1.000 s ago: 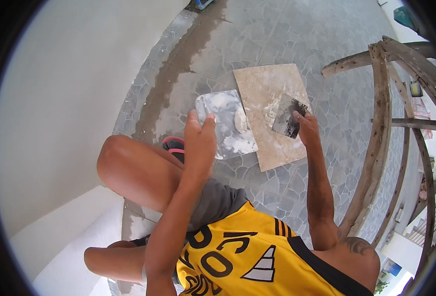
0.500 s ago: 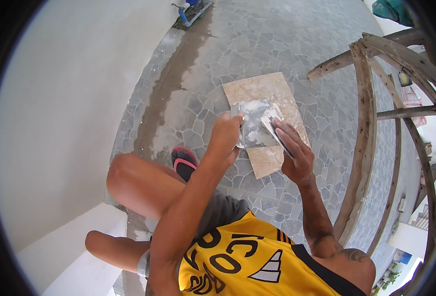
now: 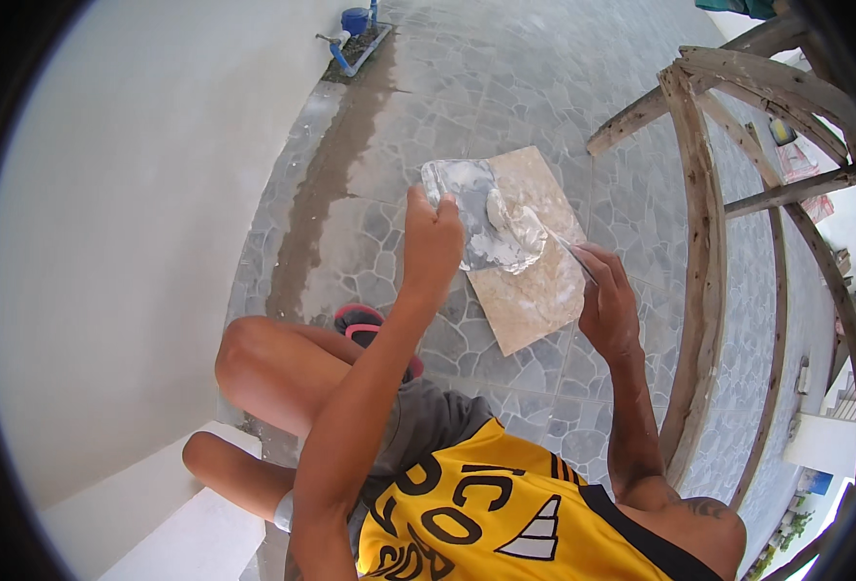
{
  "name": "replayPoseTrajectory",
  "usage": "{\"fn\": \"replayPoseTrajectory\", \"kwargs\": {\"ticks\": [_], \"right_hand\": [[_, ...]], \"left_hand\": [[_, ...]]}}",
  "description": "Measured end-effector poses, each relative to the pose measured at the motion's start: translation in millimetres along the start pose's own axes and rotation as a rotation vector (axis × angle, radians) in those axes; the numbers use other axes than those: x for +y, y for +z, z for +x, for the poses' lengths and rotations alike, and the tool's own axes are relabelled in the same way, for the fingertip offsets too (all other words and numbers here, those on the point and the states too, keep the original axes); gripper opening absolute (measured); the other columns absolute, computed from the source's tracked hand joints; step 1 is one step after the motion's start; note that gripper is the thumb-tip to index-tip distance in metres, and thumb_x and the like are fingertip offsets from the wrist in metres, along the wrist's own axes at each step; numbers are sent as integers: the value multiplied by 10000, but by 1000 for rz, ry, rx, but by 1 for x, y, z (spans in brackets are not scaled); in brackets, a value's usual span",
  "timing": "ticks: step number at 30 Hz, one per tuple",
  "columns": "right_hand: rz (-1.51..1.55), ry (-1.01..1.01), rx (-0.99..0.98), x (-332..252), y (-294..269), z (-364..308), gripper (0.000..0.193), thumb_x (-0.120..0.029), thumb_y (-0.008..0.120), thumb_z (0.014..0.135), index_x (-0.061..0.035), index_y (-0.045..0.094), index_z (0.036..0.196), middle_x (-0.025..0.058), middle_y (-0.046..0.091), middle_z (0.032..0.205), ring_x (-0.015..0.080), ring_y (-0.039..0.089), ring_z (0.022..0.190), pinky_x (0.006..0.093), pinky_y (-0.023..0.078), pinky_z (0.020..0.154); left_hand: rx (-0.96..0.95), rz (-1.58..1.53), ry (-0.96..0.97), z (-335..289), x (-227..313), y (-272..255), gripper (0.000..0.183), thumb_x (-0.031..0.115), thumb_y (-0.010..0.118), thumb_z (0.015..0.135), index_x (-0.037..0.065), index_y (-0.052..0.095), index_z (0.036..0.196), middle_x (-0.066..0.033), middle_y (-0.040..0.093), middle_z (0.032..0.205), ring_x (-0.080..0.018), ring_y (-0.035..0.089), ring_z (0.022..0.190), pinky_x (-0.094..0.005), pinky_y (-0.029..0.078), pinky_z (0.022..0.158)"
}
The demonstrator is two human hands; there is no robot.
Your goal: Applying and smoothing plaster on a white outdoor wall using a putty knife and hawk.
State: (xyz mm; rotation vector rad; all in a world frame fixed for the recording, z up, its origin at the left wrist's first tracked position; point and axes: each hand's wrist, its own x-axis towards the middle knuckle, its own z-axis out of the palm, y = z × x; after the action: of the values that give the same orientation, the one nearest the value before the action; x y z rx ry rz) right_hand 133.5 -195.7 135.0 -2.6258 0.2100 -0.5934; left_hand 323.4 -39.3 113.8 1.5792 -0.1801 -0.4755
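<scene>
My left hand (image 3: pixel 435 240) is closed on the near-left edge of a flat grey plate (image 3: pixel 476 254), its thumb on top. White putty (image 3: pixel 515 228) is smeared over the plate and heaped along its right side. In my right hand (image 3: pixel 606 298) is a putty knife (image 3: pixel 565 244), fingers closed round its handle; the blade's tip meets the putty heap, and part of it is hidden by the white paste. Below both lies a beige tile (image 3: pixel 515 315) on the floor, marked with white smears.
A white wall (image 3: pixel 147 223) rises on the left, with a brown dirt strip (image 3: pixel 326 184) along its foot. Weathered wooden trestle beams (image 3: pixel 699 242) stand close on the right. Blue pipes with a tap (image 3: pixel 346 60) are at the far left. The floor (image 3: pixel 505 107) has a grey stone pattern.
The plate has moved left and away from me with my left hand. My right hand has turned the putty knife and drawn back slightly right, its blade now at the putty heap's right edge.
</scene>
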Motion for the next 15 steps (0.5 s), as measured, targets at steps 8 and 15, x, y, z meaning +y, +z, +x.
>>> {"fn": "replayPoseTrajectory", "kwargs": {"ticks": [8, 15], "right_hand": [[-43, 53, 0, -1, 42, -9, 449, 142, 542, 733, -19, 559, 1152, 142, 579, 1109, 348, 543, 1060, 435, 460, 904], [-53, 87, 57, 53, 89, -14, 417, 144, 534, 708, 1, 576, 1097, 150, 580, 1039, 354, 549, 1008, 444, 462, 870]], "left_hand": [[40, 344, 155, 7, -13, 59, 298, 144, 407, 976, -71, 392, 1181, -296, 633, 768, -463, 638, 759, -504, 480, 697], [-88, 475, 130, 21, -57, 78, 299, 134, 411, 954, -76, 352, 1157, -346, 630, 821, -515, 623, 822, -567, 465, 747]]}}
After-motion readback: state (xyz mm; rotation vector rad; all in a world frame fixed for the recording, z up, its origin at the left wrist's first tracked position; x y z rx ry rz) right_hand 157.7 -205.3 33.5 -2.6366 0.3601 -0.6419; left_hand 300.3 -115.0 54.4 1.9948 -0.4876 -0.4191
